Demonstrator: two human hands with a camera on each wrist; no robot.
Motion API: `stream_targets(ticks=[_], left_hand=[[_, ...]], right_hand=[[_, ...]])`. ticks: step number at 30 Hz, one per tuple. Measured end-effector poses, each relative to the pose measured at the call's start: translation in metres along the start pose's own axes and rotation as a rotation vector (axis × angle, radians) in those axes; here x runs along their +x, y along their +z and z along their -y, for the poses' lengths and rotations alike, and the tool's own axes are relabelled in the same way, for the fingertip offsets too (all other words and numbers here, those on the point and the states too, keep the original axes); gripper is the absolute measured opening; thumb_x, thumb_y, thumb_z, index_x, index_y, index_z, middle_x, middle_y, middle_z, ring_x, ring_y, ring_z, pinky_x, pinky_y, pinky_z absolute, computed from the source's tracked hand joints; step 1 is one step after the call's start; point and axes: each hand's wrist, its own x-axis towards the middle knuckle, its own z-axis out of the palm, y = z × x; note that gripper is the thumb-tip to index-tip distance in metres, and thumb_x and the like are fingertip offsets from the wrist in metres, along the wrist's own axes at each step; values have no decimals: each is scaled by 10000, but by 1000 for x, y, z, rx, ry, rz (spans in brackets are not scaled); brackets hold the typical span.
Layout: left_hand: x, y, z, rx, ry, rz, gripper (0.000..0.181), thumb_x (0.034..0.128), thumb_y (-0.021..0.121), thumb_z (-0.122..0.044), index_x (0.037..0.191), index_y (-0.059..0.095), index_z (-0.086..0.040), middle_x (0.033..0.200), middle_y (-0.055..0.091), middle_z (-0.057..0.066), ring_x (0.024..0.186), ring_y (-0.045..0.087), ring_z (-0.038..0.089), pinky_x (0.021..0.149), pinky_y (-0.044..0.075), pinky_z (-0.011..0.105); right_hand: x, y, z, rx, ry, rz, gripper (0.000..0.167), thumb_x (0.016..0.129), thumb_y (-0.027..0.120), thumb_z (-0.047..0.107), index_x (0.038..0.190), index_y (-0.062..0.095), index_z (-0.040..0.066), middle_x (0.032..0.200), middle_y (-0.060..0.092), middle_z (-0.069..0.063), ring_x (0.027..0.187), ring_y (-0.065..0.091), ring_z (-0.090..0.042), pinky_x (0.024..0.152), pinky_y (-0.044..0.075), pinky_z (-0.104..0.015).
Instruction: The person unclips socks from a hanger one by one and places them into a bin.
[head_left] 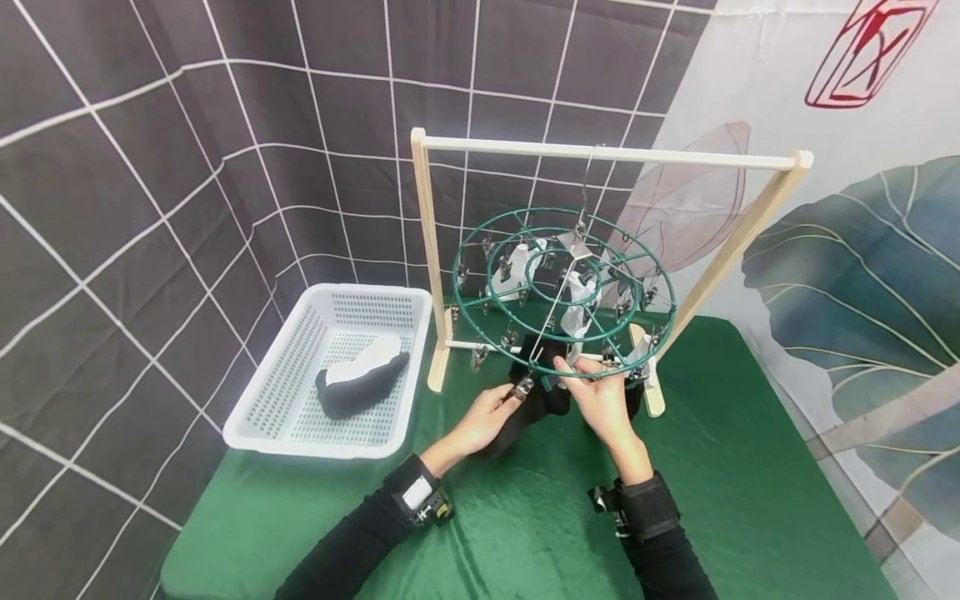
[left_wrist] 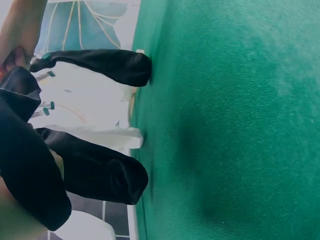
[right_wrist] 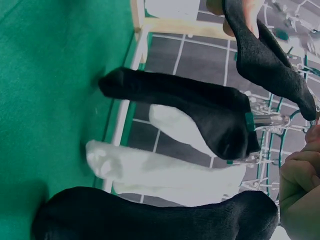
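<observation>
- A dark gridded curtain (head_left: 345, 190) stands behind the green-covered table (head_left: 750, 500).
- A white basket (head_left: 313, 448) sits at the round hanger's (head_left: 558, 337) 9 o'clock.
- Left grip (head_left: 486, 419), at 7 o'clock, holds a black sock (right_wrist: 257, 62).
- Right grip (head_left: 602, 400), at 5 o'clock, pinches its end.
- The sock spans between them, at 6 o'clock.

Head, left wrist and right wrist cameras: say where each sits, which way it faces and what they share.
Head: on the person's head, facing forward and down at the round hanger; left hand, right hand and black sleeves show.
Left wrist: on that wrist, facing black socks and green cloth, turned sideways; right hand upper left, part of the left hand lower left.
Right wrist: on that wrist, facing black and white socks, also sideways; right hand at the right edge, left hand at top.
Shared: both wrist views show the cloth, socks and both hands.
</observation>
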Motion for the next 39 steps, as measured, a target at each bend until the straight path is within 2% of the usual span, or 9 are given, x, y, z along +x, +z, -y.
stream_targets(ticks=[3,7,11,18,23,27,31,35,39], left_hand=[[4,4,13,21,25,-26,179,985,482,-85,869,587,2,768,521,28,641,444,77,581,365,204],[8,4,27,46,-8,-21,201,1002,476,-169,929,621,-49,797,590,9,671,522,62,607,429,202],[9,0,25,113,-1,-7,229,1006,474,-225,920,619,-71,776,597,20,664,543,85,605,453,228],[5,-10,22,309,25,-5,164,984,484,-133,883,602,-82,761,573,13,693,508,116,633,431,249],[2,-24,11,373,3,64,184,993,481,-165,842,571,-109,672,516,-7,624,498,119,572,406,240],[-3,-43,-4,554,36,201,165,987,505,-192,847,569,-133,708,554,-11,685,574,159,627,453,286],[-6,-69,-19,736,92,312,125,975,527,-210,911,605,-136,820,646,3,800,647,193,725,517,340],[-5,-105,-31,729,46,334,141,981,511,-207,1004,630,-135,838,653,1,777,639,172,730,526,348],[4,-143,-27,718,-44,268,190,1001,457,-190,1019,621,-97,821,629,19,778,619,186,746,516,382]], right_hand=[[1,-1,1,12,-8,7,489,842,688,11,494,347,51,472,250,15,490,226,-33,472,194,-256],[0,-2,2,8,-24,18,448,843,685,4,501,401,57,472,282,0,501,257,-35,481,215,-254],[-1,-3,3,15,-30,11,436,839,682,-12,506,410,58,477,270,4,496,246,-38,484,211,-260],[-1,-5,2,30,-63,-57,499,818,686,-52,510,301,25,506,199,-10,496,157,-26,491,141,-272],[-2,-7,0,5,-57,-82,396,820,688,-39,502,465,35,462,239,-35,469,173,-45,481,151,-264],[-4,-8,-1,-23,-33,-113,381,814,697,-23,498,495,42,444,257,-43,445,190,-61,469,171,-243],[-6,-8,-1,-61,-32,-163,422,803,707,-14,498,422,51,464,260,-42,460,221,-87,477,173,-194],[-8,-9,-2,-73,-26,-188,485,804,709,-2,514,325,57,480,242,-31,476,214,-95,474,163,-196],[-8,-8,-11,-56,-19,-191,506,812,704,5,511,300,48,480,238,-40,471,213,-103,469,165,-208]])
